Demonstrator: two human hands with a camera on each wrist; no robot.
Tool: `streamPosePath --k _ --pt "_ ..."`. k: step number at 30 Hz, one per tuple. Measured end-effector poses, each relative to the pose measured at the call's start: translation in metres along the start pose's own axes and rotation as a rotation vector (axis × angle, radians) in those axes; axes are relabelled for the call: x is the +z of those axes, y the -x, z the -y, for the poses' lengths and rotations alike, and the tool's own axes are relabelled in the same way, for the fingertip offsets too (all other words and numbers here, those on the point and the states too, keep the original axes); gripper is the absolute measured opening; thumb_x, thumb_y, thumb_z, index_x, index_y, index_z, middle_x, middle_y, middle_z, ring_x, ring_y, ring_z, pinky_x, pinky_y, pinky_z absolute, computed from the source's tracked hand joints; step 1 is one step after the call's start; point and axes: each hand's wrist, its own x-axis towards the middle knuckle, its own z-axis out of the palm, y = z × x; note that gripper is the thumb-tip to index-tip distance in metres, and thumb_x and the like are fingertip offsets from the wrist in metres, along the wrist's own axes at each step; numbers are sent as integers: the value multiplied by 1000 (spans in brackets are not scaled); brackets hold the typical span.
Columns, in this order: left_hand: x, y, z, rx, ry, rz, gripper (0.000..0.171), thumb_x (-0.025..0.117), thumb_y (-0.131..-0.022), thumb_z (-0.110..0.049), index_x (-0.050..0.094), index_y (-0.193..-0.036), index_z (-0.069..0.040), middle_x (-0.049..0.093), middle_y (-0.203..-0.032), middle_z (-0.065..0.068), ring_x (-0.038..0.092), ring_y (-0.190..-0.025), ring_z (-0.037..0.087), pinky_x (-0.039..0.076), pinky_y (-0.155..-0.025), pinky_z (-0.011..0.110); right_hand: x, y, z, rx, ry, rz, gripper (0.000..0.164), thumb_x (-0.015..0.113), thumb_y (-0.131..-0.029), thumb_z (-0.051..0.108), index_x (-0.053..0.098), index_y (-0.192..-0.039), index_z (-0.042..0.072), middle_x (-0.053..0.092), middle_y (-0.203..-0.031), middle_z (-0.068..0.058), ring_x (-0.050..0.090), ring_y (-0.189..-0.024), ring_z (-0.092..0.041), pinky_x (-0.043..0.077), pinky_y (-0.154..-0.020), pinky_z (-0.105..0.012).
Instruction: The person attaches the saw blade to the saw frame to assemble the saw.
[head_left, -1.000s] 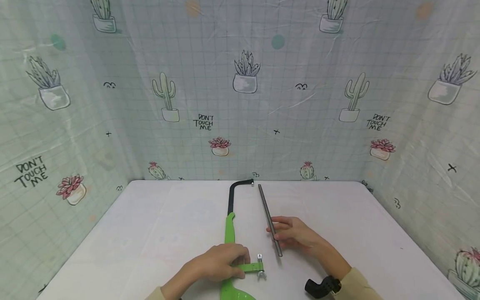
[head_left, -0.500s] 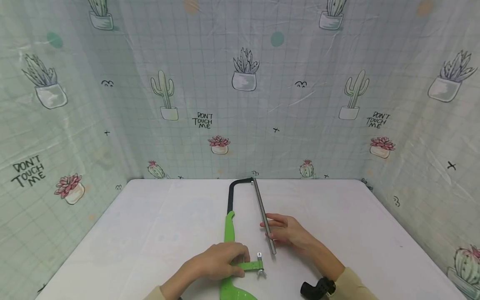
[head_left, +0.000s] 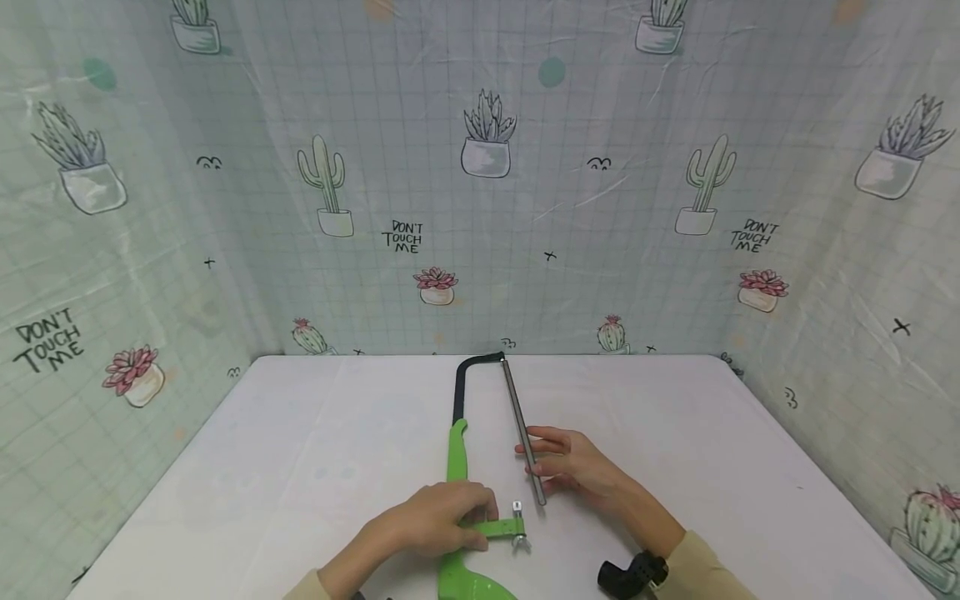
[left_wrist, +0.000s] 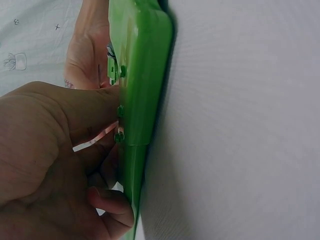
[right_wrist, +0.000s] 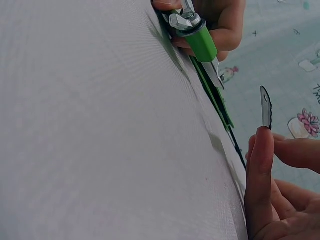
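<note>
1. Moved blade [head_left: 517, 410] up to far tip of saw frame [head_left: 457, 454]; could not confirm seating.
2. Pinched blade in right hand [head_left: 576, 465]; gripped saw frame with curled fingers of left hand [head_left: 435, 518].
3. Held near end apart from wing-nut pin [head_left: 517, 507], evidently not yet joined.

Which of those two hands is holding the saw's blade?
The right hand: it pinches the grey hacksaw blade, whereas the left hand grips the green hacksaw frame.
</note>
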Motion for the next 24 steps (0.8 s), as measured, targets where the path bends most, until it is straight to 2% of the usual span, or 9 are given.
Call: streamPosePath --k 11,24 --pt "0 -2 1 2 3 11 23 80 -88 -33 68 -107 -30 59 -93 -19 52 -84 -3 45 -75 23 -3 -3 -3 2 -6 17 80 71 -89 4 32 -157 -5 57 -147 -26 73 -100 -13 58 -72 -24" --pt "0 -2 0 0 11 15 21 80 -89 -33 68 -106 -29 59 -93 -20 52 -83 -3 46 -75 23 -1 -1 -1 11 20 1 79 71 -88 6 33 -157 -5 57 -147 -24 73 -99 -13 58 -72 -25"
